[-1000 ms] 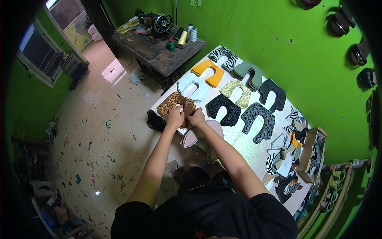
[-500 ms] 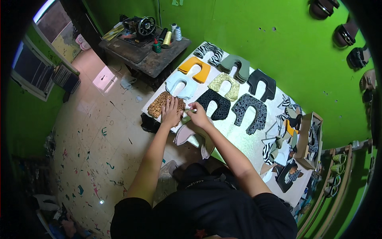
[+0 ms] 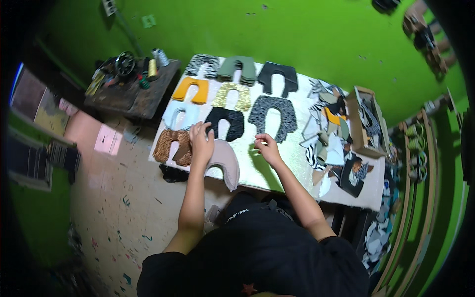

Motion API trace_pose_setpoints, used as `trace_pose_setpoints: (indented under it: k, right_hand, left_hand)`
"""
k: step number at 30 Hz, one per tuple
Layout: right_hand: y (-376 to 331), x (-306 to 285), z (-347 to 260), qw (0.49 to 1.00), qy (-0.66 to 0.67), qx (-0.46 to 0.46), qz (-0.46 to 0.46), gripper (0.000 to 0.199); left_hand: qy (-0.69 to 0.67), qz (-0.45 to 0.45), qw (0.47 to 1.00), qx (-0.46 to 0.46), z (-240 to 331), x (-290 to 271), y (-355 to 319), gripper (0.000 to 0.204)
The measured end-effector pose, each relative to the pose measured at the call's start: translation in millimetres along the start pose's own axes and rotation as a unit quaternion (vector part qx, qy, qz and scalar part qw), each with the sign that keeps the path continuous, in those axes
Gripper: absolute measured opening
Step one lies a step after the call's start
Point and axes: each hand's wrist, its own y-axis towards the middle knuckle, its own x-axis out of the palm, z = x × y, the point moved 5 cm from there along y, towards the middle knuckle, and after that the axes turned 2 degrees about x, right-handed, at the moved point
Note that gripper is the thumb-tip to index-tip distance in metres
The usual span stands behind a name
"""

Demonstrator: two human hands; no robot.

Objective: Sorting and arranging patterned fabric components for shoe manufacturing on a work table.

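Observation:
My left hand (image 3: 202, 143) lies with fingers stretched between a brown leopard-patterned stack of U-shaped pieces (image 3: 166, 146) and a pale pink stack of U-shaped pieces (image 3: 229, 161). The palm hides part of the pink stack, so whether it presses on it is unclear. One leg of the pink stack hangs over the table's front edge. To the right, my right hand (image 3: 267, 149) hovers above the table with loosely bent fingers apart, holding nothing visible. Just beyond my hands are a black patterned stack (image 3: 236, 123) and a grey-black patterned stack (image 3: 286, 111).
Other U-shaped stacks, orange (image 3: 199, 91), gold (image 3: 222, 94), green (image 3: 247, 69), black (image 3: 287, 74), light blue and zebra-striped, fill the table's far left. Scraps (image 3: 334, 148) and a cardboard box (image 3: 361, 133) cover its right end. A sewing machine (image 3: 124, 64) stands far left.
My view has turned to the right. My right hand has moved right, away from the left one. The pink stack now lies partly on the table, beside the leopard-patterned stack.

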Motion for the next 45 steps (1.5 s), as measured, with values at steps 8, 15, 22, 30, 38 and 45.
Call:
trace_pose_setpoints:
  k: [8,15,22,30,38,45]
  right_hand:
    - [-40,-120,24,0.984,0.041,0.036,0.171,0.023]
    - [-80,-228,51,0.948,0.072,0.007,0.311,0.022]
    - [-143,-312,45,0.809,-0.362,0.089,0.454,0.066]
    - [-155,-342,54,0.798,-0.436,0.124,0.398,0.068]
    - [-159,-393,61,0.854,-0.318,0.014,0.412,0.033]
    - [-171,-443,97,0.883,-0.120,0.049,0.451,0.030]
  left_hand:
    - [-0.158,-0.187,0.957,0.157,144,121,-37,0.020]
    - [-0.214,-0.318,0.897,0.220,213,197,-72,0.021]
    - [-0.202,-0.415,0.844,0.273,272,268,-109,0.025]
    - [0.005,-0.390,0.827,0.404,325,337,-137,0.055]
    - [0.011,-0.357,0.867,0.348,314,361,-110,0.043]
    - [-0.127,-0.252,0.942,0.181,314,337,-72,0.039]
